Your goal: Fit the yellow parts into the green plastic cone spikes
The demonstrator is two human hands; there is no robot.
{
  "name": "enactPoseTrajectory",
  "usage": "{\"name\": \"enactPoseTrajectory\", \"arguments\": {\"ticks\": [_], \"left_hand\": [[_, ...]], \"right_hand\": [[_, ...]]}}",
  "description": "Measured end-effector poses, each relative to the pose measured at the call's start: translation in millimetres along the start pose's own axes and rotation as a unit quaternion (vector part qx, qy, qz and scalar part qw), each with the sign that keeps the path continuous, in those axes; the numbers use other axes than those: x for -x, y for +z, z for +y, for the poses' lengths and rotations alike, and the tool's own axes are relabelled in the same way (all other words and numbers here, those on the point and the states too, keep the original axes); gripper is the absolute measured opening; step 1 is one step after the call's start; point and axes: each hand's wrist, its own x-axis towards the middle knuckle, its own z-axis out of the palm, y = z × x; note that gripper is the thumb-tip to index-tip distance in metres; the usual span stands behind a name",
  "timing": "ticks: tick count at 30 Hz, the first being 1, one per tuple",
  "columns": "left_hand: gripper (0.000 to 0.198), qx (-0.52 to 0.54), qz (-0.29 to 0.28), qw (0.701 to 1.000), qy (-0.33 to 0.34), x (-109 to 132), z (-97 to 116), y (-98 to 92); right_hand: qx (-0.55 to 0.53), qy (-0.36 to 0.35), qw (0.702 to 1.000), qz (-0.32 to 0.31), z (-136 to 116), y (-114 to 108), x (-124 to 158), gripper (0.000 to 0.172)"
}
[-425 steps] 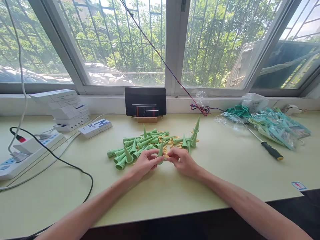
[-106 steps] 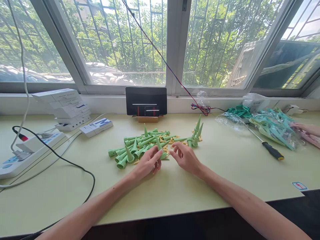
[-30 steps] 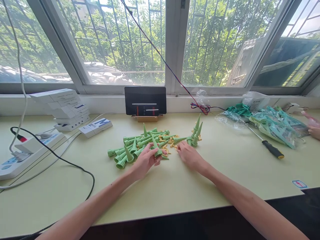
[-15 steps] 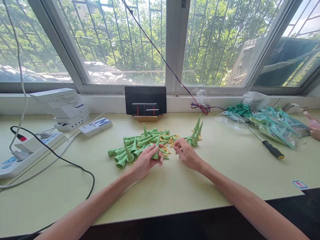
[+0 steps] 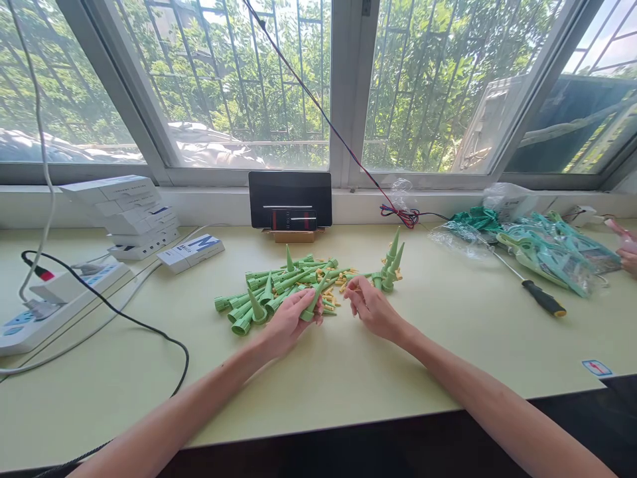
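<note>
My left hand (image 5: 293, 320) is closed around a green plastic watering spike (image 5: 313, 300), its point tilted up and to the right. Beside it, a pile of similar green spikes (image 5: 249, 313) lies on the table, a few standing upright. Small yellow pieces (image 5: 336, 292) are scattered at the pile's right side. My right hand (image 5: 373, 309) hovers by these pieces with its fingers curled and pinched; whatever they may hold is too small to tell. Just beyond it stand several upright green spikes (image 5: 391, 265) with yellow pieces at their sides.
A tablet (image 5: 288, 186) leans at the back with a phone (image 5: 293, 220) before it. White boxes (image 5: 134, 212) and a power strip (image 5: 64, 305) are left. At right lie a screwdriver (image 5: 542, 297), bagged green items (image 5: 547, 245) and another person's hand (image 5: 628, 260).
The spike in my left hand has tipped to the right, its point shifting rightward. My right hand has barely moved, its fingers curling slightly differently. The other person's hand has shifted a little.
</note>
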Motion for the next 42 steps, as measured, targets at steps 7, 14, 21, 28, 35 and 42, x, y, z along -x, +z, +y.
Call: {"name": "enactPoseTrajectory", "arguments": {"ticks": [7,14,21,28,35,42], "left_hand": [[0.034,-0.024,0.031,0.999,0.006,-0.6,-1.6,0.8],[0.035,-0.059,0.077,0.995,-0.010,-1.1,-2.0,-1.3],[0.029,-0.024,0.104,0.994,-0.034,0.1,1.1,-0.7],[0.019,0.029,0.054,0.997,-0.036,2.2,1.8,-1.3],[0.023,0.051,0.013,0.998,-0.027,2.2,0.7,4.2],[0.020,0.038,0.010,0.999,-0.017,2.0,2.4,4.9]], "right_hand": [[0.012,-0.015,1.000,0.000,-1.1,0.9,-0.1,0.016],[0.018,-0.034,0.999,0.014,-1.6,1.2,0.9,0.016],[0.007,-0.047,0.999,0.022,-1.2,1.6,1.0,0.019],[0.006,-0.064,0.997,0.048,-0.6,1.7,1.2,0.020],[-0.005,-0.062,0.996,0.063,0.6,4.3,1.9,0.023],[0.002,-0.097,0.993,0.062,-0.1,7.8,2.0,0.020]]}}
